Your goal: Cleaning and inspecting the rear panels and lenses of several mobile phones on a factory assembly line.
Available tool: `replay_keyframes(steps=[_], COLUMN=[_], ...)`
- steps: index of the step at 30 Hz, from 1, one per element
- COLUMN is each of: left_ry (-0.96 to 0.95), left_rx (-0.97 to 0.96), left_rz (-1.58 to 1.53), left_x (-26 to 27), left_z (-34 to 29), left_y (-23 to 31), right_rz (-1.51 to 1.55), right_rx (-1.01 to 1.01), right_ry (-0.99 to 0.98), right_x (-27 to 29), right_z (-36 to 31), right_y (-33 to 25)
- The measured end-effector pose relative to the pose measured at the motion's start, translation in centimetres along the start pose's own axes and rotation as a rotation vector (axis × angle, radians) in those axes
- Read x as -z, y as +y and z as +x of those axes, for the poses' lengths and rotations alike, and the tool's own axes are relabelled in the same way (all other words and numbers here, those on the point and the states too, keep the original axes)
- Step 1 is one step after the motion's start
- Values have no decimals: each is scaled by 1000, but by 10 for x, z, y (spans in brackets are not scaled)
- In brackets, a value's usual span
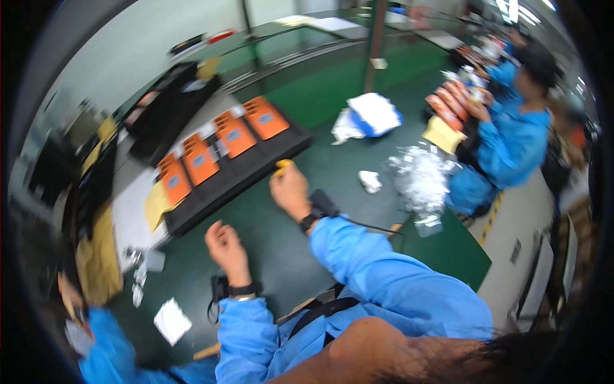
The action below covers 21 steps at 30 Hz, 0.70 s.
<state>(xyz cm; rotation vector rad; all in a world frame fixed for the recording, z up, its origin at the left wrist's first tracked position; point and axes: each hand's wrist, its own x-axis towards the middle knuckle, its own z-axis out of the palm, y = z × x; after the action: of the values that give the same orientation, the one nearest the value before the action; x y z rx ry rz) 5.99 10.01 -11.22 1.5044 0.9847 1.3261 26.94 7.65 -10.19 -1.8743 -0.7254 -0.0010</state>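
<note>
Lighting: bright, whitish indoor light; ceiling strip lights [513, 10] at upper right, burnt out to white. Glare: scattered sparkles on the heap of clear plastic bags [422, 176]; white bundle [374, 110] nearly washed out; faint sheen on the green tabletop [348, 169]. Shadows: soft, weak. Dark tones: black tray [240, 176], little surface detail. Focus: soft overall; smeared outlines on the orange packs [206, 171] and the co-worker [511, 141] at right. Distortion: strong fisheye bowing toward the rim. Border: black vignette, corners wholly dark.
</note>
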Motion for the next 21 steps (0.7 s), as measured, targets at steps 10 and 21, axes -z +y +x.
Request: replay_keyframes(steps=[10, 21], left_ry=[61, -98], left_rx=[-504, -548], left_rz=[858, 1034], left_x=[-5, -28], left_z=[75, 112], left_y=[7, -6], right_rz=[32, 41], right_rx=[26, -19], right_ry=[21, -90], right_x=[3, -2], right_z=[0, -4], right_y=[10, 2])
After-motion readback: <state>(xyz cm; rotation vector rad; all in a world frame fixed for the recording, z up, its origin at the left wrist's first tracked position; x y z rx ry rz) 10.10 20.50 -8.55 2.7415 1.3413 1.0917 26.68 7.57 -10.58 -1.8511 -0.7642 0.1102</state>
